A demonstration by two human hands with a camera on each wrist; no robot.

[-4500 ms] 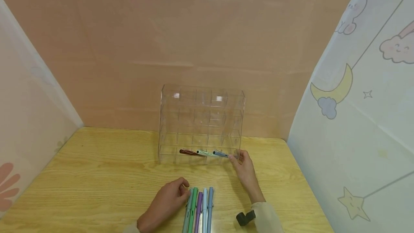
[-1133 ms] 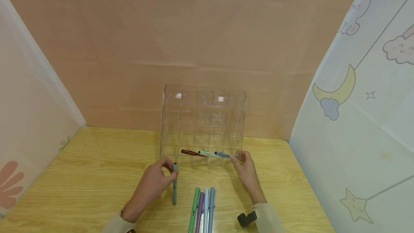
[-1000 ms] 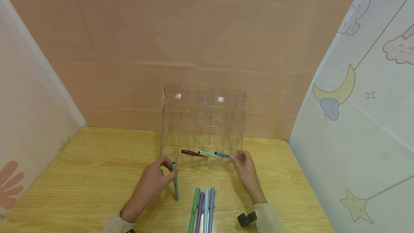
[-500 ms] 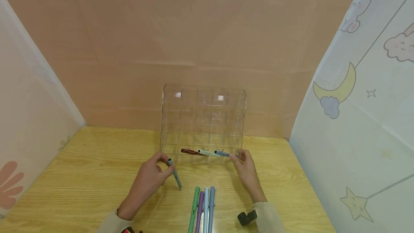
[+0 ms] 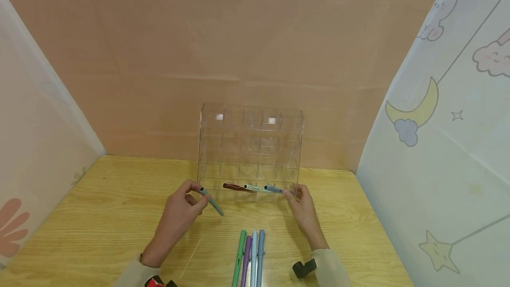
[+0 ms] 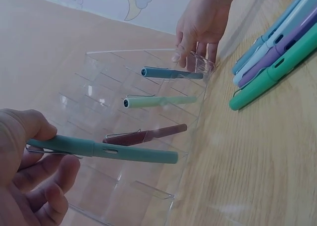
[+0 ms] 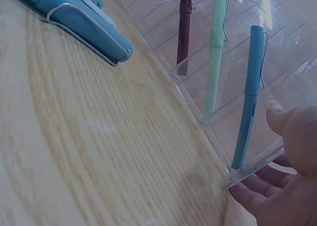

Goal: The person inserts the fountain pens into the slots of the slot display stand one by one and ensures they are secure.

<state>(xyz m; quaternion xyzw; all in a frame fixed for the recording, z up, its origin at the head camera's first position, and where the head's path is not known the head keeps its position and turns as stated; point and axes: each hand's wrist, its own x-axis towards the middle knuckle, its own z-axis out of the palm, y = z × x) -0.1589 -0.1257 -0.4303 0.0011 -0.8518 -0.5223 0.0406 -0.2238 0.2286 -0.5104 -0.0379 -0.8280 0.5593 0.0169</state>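
Note:
My left hand (image 5: 179,209) pinches a teal pen (image 5: 213,204) by its capped end, in front of the lower left of a clear acrylic pen rack (image 5: 199,145). The pen slants, its far end pointing right and down; in the left wrist view its barrel (image 6: 133,153) passes in front of the rack. My right hand (image 5: 304,211) grips the rack's lower right corner, thumb on the front side and fingers around the edge. In the rack's bottom row lie a dark red pen (image 5: 232,186), a mint pen (image 5: 253,188) and a blue pen (image 5: 272,188).
On the wooden table (image 5: 119,216), a green pen (image 5: 239,256), a purple pen (image 5: 246,256), a light blue pen (image 5: 253,251) and a blue pen (image 5: 260,251) lie side by side. An orange-brown backdrop (image 5: 247,48) hangs behind the rack; a printed sheet (image 5: 450,154) stands at the right.
My left hand has taken the teal pen from the row, carried it left and forward to the rack, and tilted it from upright to slanting. My right hand has stayed at the corner.

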